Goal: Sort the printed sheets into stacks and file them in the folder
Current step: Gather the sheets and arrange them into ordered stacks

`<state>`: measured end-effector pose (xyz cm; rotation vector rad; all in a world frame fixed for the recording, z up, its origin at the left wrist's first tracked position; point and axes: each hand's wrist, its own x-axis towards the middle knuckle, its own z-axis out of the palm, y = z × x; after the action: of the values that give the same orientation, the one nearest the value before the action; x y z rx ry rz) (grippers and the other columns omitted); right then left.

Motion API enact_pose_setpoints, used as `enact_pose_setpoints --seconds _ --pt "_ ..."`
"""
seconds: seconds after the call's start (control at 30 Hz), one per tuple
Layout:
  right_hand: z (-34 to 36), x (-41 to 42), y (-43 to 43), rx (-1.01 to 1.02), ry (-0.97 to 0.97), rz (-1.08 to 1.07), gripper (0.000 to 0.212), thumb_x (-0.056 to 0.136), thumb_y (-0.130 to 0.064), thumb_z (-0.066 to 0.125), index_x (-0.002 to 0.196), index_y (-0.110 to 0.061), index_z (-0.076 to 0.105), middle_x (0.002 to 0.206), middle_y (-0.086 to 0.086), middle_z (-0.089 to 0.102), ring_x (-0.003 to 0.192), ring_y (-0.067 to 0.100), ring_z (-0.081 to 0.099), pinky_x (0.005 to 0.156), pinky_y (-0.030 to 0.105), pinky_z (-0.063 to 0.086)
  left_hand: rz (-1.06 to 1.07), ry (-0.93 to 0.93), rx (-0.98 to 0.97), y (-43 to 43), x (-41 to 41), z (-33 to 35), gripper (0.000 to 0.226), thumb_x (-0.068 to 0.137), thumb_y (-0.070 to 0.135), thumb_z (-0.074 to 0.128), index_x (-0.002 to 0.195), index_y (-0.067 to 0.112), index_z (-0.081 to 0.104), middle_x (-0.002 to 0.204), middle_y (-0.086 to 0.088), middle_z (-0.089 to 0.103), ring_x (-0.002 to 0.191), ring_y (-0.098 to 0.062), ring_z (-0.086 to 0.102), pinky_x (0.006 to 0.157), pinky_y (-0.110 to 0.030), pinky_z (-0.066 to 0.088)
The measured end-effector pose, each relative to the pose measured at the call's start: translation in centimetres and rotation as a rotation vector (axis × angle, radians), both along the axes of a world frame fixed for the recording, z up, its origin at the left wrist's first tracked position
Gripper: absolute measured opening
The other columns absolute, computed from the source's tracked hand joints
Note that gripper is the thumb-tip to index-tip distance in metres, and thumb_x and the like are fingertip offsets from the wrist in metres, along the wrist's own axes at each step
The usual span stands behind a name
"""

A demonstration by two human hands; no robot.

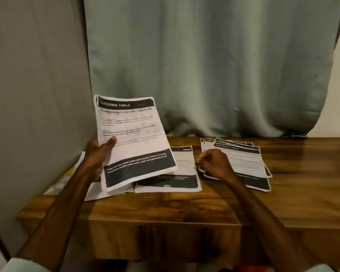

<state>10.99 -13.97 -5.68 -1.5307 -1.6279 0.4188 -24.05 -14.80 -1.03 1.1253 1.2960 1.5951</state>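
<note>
Now, left of centre frame: left hand point(100, 154) grasps a thick stack of white printed sheets point(134, 142) with black header and footer bands, thumb point(111, 141) pressed on the top page, other fingers hidden behind. The stack is raised off the table and tilted, with its lower edge hanging over papers lying below. The top header reads "DRESSING TABLE", partly blurred. Just right of it, a flat pile of similar white sheets point(185, 173) lies on the brown wood-grain table point(185, 209). Further right, a fanned pile of the same black-banded sheets point(245, 160) is spread loosely, with its corners out of line. Right hand point(214, 163) sits clenched at the left edge of this fanned pile, knuckles up. Cannot tell whether its curled fingers pinch a sheet or hold nothing. Under the left forearm, at the table's left edge, lie more pale papers with a yellow patch point(70, 170); too unclear to tell whether a folder is among them. A grey-green fabric curtain point(204, 65) hangs behind the table, and a plain grey wall point(28, 75) fills the upper left.
</note>
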Motion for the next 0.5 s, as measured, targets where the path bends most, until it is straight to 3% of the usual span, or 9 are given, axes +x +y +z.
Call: enact_pose_setpoints --seconds 0.1,0.27,0.33,0.4,0.43,0.5 --pt "-1.4 -0.4 1.7 0.037 -0.141 -0.068 0.008 0.086 -0.011 0.076 0.088 -0.018 0.072 0.089 0.0 0.07 0.087 0.017 0.065 0.077 0.026 0.048 0.014 -0.016 -0.026 0.3 -1.3 -1.2 0.032 0.099 0.017 0.065 0.129 0.006 0.064 0.118 -0.012 0.072 0.095 -0.027 0.073 0.078 -0.037 0.057" --pt "-1.6 -0.3 4.4 0.041 -0.367 -0.06 0.007 0.088 -0.019 0.074 0.085 -0.021 0.068 0.098 0.006 0.071 0.093 0.024 0.068 0.078 0.035 0.058 -0.035 -0.009 -0.069 1.8 -0.6 -3.2 0.032 0.096 0.019 0.069 0.127 0.01 0.067 0.121 -0.012 0.073 0.102 -0.031 0.073 0.093 -0.051 0.058" --pt "-1.3 0.5 5.6 0.068 -0.507 -0.048 0.013 0.094 -0.031 0.066 0.089 -0.019 0.07 0.113 0.011 0.068 0.111 0.03 0.062 0.091 0.041 0.054 -0.057 -0.014 -0.08 2.5 0.0 -3.4 0.029 0.096 0.019 0.069 0.125 0.012 0.067 0.119 -0.012 0.074 0.101 -0.031 0.073 0.094 -0.052 0.057" --pt "-1.5 1.6 7.4 -0.039 -0.655 -0.03 0.031 0.098 -0.047 0.055 0.117 -0.026 0.068 0.153 0.015 0.044 0.147 0.039 0.029 0.116 0.058 0.027 -0.076 -0.021 -0.081 2.9 0.7 -3.5 0.029 0.097 0.019 0.068 0.125 0.012 0.067 0.117 -0.011 0.075 0.1 -0.031 0.074 0.092 -0.049 0.057" --pt "-1.7 2.1 8.2 -0.134 -0.698 -0.024 0.042 0.099 -0.054 0.05 0.132 -0.031 0.06 0.165 0.013 0.025 0.154 0.041 0.01 0.119 0.064 0.011 -0.081 -0.028 -0.08 3.1 1.1 -3.5 0.03 0.097 0.019 0.068 0.126 0.011 0.067 0.116 -0.011 0.075 0.101 -0.031 0.073 0.09 -0.047 0.057" --pt "-2.4 2.8 9.7 -0.305 -0.726 -0.016 0.056 0.099 -0.066 0.039 0.148 -0.039 0.043 0.17 0.011 0.006 0.154 0.043 -0.006 0.116 0.07 -0.004 -0.099 -0.039 -0.075 3.3 2.1 -3.6 0.029 0.097 0.018 0.068 0.125 0.01 0.067 0.113 -0.01 0.075 0.1 -0.031 0.073 0.087 -0.042 0.057"
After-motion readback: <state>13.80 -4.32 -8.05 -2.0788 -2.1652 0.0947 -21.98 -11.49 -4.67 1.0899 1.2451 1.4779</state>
